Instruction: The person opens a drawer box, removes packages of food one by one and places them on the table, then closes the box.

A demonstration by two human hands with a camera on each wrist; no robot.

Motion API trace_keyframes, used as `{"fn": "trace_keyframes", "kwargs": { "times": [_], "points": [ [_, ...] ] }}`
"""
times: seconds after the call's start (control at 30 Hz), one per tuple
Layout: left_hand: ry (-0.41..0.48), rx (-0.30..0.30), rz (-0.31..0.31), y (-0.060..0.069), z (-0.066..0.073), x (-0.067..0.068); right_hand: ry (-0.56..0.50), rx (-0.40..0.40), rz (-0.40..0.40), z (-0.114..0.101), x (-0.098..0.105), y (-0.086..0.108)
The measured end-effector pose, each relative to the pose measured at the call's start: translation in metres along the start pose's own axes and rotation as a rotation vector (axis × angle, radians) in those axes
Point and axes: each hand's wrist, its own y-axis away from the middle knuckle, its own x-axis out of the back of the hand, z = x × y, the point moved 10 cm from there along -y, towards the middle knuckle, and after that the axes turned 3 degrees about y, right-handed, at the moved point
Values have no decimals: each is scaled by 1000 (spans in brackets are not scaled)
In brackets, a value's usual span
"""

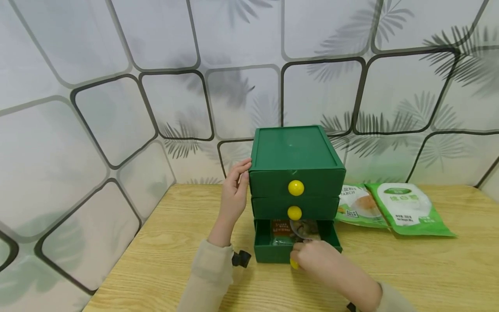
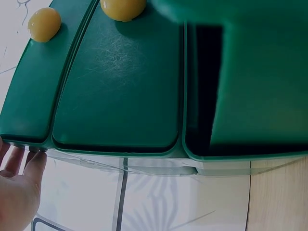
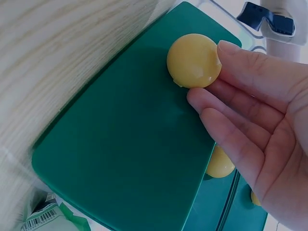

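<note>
A green drawer cabinet stands on the table, its lowest drawer pulled out. Inside that drawer lie a packet with a red-brown label and a round, clear-looking item that I cannot identify. My right hand pinches the drawer's yellow knob between thumb and fingers. Against the cabinet's left side, near the top, my left hand rests with its fingers extended. The upper drawers, with yellow knobs, are closed.
Right of the cabinet lie a starch bag and a green-and-white bag on the wooden table. A patterned wall covering rises behind the cabinet.
</note>
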Motion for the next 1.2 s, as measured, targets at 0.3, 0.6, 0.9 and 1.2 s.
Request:
{"fn": "trace_keyframes", "kwargs": {
  "times": [0.3, 0.6, 0.9, 1.2],
  "points": [
    [-8, 37, -3, 0, 23, -2, -40, -13, -49, -4, -2, 5],
    [-8, 24, -1, -1, 23, -2, -22, -6, -51, -8, -3, 6],
    [-5, 20, 0, -1, 24, -2, -20, 6, -60, -12, -2, 7],
    [-23, -16, -4, 0, -2, 0, -29, 26, -88, -17, -4, 8]
  ]
}}
